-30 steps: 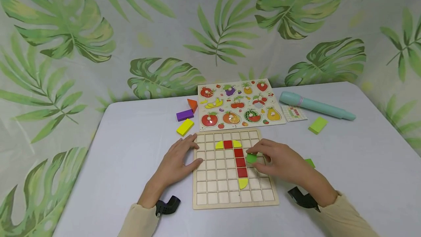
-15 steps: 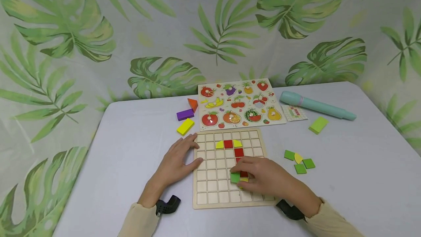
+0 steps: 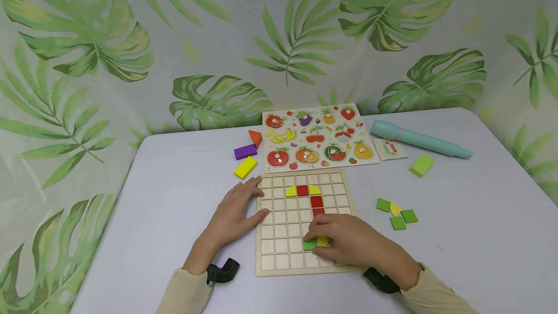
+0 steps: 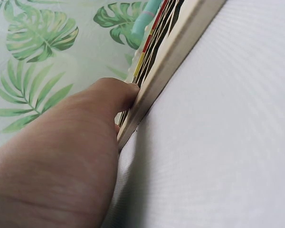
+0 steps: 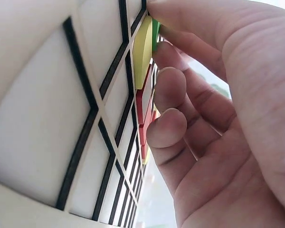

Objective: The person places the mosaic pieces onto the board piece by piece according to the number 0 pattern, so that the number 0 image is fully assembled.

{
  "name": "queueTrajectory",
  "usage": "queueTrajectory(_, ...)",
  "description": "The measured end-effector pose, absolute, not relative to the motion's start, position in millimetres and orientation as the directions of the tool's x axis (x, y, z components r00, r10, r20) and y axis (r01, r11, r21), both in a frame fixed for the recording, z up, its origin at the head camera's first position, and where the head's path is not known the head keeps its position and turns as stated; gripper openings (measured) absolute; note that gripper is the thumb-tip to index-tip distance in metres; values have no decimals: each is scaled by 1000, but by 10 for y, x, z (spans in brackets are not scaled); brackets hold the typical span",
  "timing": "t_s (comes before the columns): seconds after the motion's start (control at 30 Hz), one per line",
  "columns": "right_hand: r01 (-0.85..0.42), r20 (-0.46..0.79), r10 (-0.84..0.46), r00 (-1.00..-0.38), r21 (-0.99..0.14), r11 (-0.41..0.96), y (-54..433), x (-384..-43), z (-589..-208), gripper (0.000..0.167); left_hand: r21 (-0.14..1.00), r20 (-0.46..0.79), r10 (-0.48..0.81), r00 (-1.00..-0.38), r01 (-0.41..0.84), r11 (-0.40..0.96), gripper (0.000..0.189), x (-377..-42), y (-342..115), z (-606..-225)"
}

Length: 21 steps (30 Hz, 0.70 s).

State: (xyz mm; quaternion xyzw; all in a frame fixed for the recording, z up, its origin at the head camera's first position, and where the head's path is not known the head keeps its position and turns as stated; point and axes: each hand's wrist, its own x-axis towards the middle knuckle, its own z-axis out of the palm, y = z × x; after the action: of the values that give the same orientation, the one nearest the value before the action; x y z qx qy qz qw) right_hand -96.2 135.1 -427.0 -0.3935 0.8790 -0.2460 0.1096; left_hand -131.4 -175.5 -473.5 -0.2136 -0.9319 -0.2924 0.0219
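White tablecloth flanked the grid board, whose left edge my relaxed left hand touched; my right hand pinched a green tile, the fruit puzzle close beyond.

The board is pale tan and gridded, its tiles red, yellow and green — worktop white, backdrop green-leafed, tube teal.
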Motion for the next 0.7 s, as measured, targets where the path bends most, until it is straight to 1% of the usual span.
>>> queueTrajectory(0.4,-657,1,-753,-658,-490,573,1365,-965,-4239,20,536,152,384,-911,402,742,34,-1324,-1753,-4732)
queueTrajectory(0.57,-656,9,-743,-670,-476,586,1397,-968,-4208,21,536,146,380,-914,395,746,35,-1318,-1754,-4738)
queueTrajectory(0.7,-644,38,-723,-690,-487,590,1462,-994,-4160,20,534,142,378,-915,393,749,35,-1315,-1753,-4743)
